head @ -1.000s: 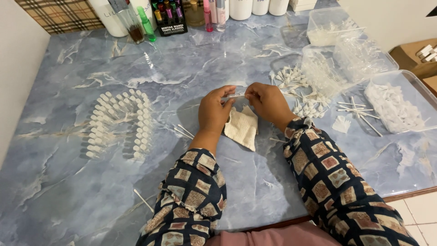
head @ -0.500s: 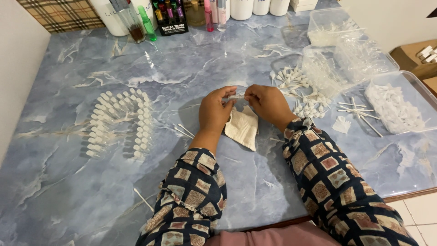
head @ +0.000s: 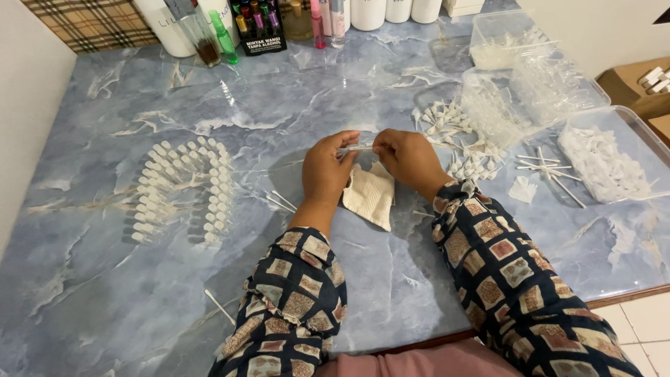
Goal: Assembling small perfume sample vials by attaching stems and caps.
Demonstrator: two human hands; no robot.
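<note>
My left hand (head: 326,169) and right hand (head: 408,158) both pinch small clear thin tube (head: 356,148) above cream folded cloth (head: 370,195) on blue marbled surface (head: 279,119); white-capped vials (head: 183,188) left of cloth.

Vial rows (head: 183,190) left of cloth (head: 370,195) — trays (head: 606,155) right.

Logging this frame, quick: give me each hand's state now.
Left hand: closed, pinching one end of a thin clear tube.
Right hand: closed, pinching the tube's other end.

Blue marbled table (head: 209,105), cream ribbed cloth (head: 370,197), navy checked sleeves (head: 296,307).
</note>
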